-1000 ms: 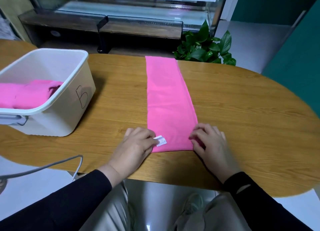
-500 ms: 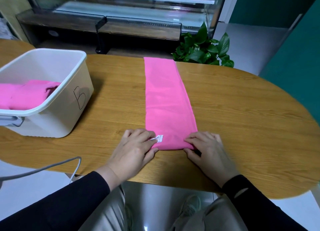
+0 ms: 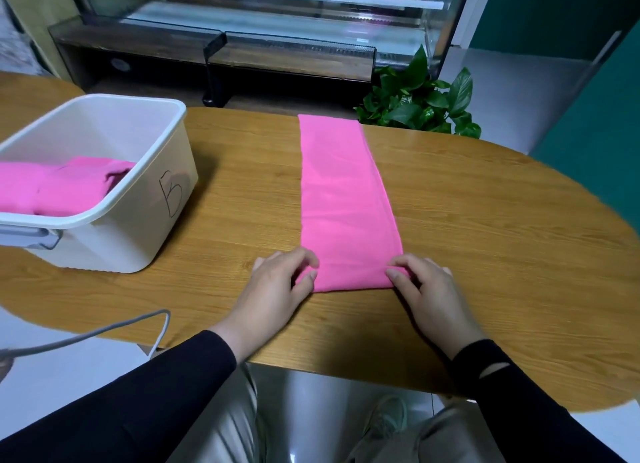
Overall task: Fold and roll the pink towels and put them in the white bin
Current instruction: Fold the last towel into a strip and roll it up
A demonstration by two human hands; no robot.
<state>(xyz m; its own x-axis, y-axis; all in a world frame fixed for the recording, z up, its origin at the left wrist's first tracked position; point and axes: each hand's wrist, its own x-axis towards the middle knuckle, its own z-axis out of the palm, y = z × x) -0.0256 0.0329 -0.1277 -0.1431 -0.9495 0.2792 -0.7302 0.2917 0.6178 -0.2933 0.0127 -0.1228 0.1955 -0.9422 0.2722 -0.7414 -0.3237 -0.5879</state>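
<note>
A pink towel [image 3: 343, 192], folded into a long narrow strip, lies on the wooden table [image 3: 485, 237] and runs from the far edge toward me. Its near end is turned over into a first short roll. My left hand [image 3: 280, 286] pinches the left corner of that rolled end. My right hand [image 3: 426, 286] pinches the right corner. The white bin [image 3: 138, 199] stands at the left on the table, marked with a handwritten letter, and holds other pink towels [image 3: 59, 185].
A grey cable [image 3: 104, 331] hangs off the table's near left edge. A green potted plant [image 3: 419, 98] stands behind the far edge, in front of a glass display case [image 3: 277, 19]. Bare wood lies to the right of the towel.
The near end of the towel has been turned over away from me, so the white label is now hidden inside. Both hands moved slightly forward with it.
</note>
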